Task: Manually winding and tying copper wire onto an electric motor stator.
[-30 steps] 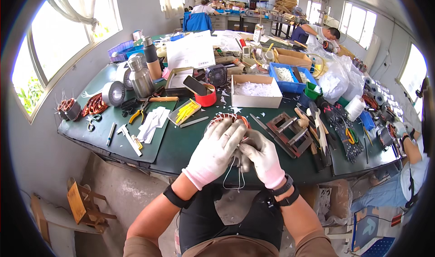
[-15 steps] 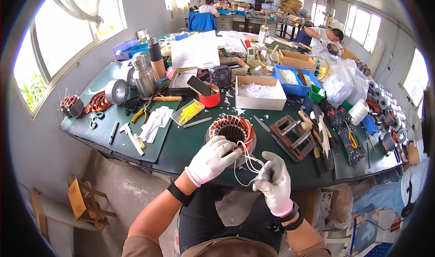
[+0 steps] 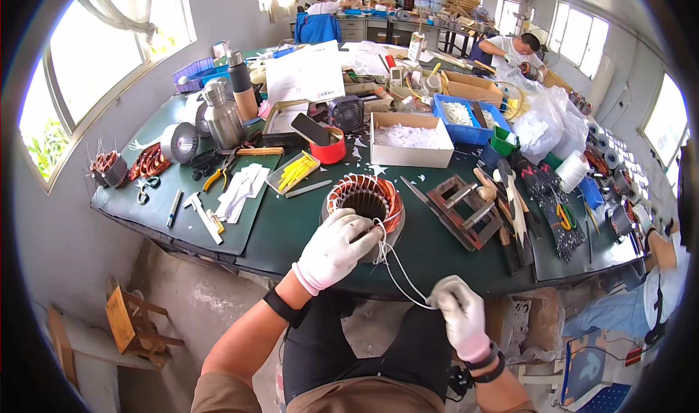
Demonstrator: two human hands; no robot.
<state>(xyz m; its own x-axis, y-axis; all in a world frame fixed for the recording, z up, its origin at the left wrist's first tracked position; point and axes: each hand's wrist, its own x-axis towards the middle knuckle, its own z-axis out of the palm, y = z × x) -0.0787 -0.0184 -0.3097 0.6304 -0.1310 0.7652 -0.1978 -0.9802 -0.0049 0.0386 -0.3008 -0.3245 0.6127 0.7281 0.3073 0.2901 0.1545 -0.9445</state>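
On the near table edge stands a motor stator [image 3: 394, 213], a ring with copper windings laced in white cord round its top. My left hand [image 3: 338, 249], in a white glove, rests against its near side, fingers curled and pinching at the rim where the white cord [image 3: 399, 273] comes out. From there the cord runs in loose strands down to my right hand [image 3: 460, 312], also gloved. That hand is closed on the cord's far end, off the table edge and above my right thigh. Its exact fingertip grip is partly hidden.
Right of the stator lie a metal clamp frame [image 3: 466, 213] and wooden-handled tools. Behind it are a white box of paper scraps [image 3: 411, 140], a red round tin [image 3: 328, 149] and yellow strips [image 3: 297, 170]. A co-worker [image 3: 518, 49] bends over another stator at the far right.
My right hand has moved down and right, away from the stator, drawing the looped cord out longer and straighter. My left hand has stayed at the stator's rim.
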